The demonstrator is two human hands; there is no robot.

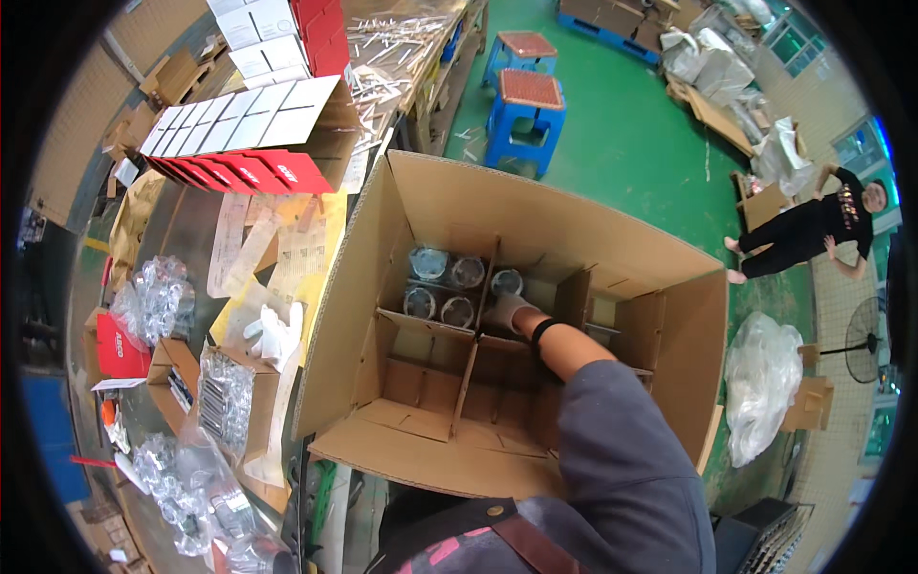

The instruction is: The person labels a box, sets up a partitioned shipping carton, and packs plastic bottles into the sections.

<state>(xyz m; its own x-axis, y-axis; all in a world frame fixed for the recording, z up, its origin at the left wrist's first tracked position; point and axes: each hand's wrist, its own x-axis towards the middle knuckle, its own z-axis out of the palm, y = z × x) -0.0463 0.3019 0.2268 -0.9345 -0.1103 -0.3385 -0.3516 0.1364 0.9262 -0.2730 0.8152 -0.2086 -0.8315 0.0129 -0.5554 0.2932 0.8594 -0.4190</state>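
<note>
My gloved right hand (505, 311) reaches deep into the box (612, 239), setting a jar (507, 281) at 12 o'clock into its divider cell, grip unclear.

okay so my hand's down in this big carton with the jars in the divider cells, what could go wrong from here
1. The right hand reaches deep into the cardboard box next to the jars; knocking one against another could chip or crack it.
2. The cardboard dividers look thin and bent, so your sleeve could shift them and crowd the cells.
3. The box seems to overhang the table's edge, so leaning on it might tip it.
</note>
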